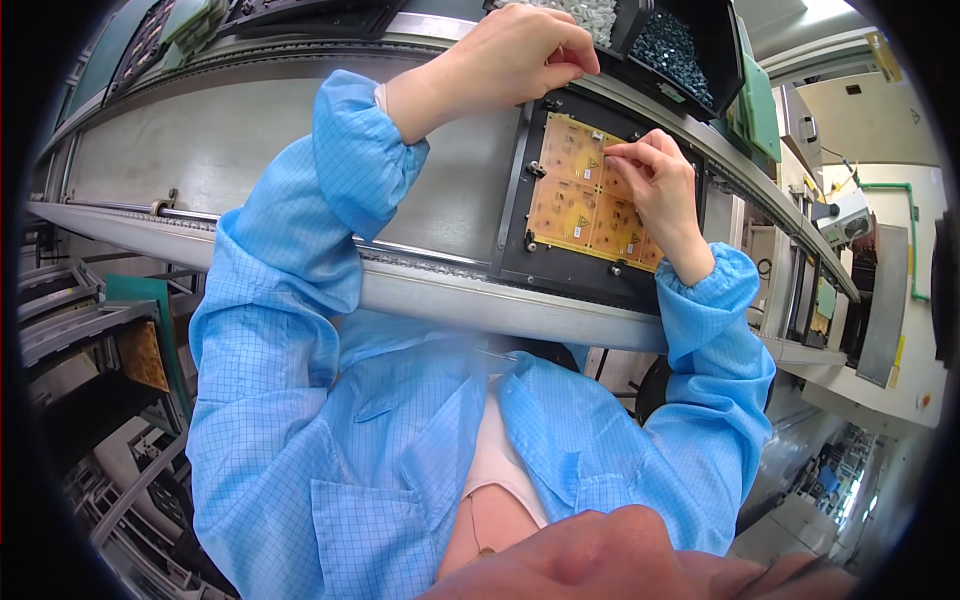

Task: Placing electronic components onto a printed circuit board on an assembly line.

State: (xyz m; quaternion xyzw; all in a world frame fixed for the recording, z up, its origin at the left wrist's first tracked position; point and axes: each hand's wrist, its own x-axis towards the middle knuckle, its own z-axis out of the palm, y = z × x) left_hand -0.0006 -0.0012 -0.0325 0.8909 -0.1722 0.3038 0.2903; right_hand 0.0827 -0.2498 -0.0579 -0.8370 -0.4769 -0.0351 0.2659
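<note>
Looks early: one white part (597,136) at the far edge of the yellow board (562,208), none I can make out elsewhere, though the right hand (657,182) hides some. Board's under the right fingers, nearer the wearer than the left hand's (508,58); both pinches look near-closed, can't tell on what.

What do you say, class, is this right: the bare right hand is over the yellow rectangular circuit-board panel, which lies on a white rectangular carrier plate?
No, white is wrong: the head view shows a black rectangular carrier plate under the yellow rectangular circuit-board panel. The bare right hand is over the panel, as stated.
</note>
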